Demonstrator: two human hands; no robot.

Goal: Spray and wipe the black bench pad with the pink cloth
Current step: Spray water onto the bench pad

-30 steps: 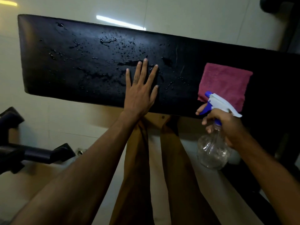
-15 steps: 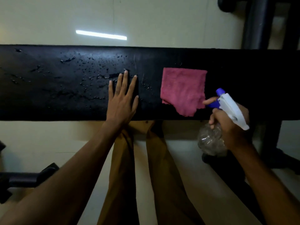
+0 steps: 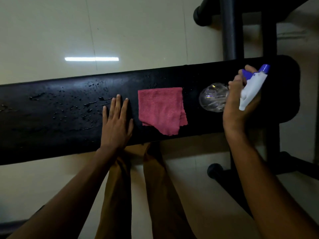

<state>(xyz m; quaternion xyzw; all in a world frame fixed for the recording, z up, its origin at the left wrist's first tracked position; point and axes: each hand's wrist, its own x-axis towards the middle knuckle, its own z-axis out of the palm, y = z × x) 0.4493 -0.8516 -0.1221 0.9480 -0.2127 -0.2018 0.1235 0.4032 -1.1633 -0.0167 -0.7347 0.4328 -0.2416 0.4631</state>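
Head: bench pad (image 3: 51,121) black, droplet-speckled.

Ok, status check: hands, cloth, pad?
Left hand flat on black bench pad. Right hand grips spray bottle over pad's right end. Pink cloth lies untouched between them. Droplets unwiped.

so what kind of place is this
Probably a gym or home workout room. The long black bench pad sits on a black metal tube frame with capped feet, over a pale tiled floor, which fits a weight bench.
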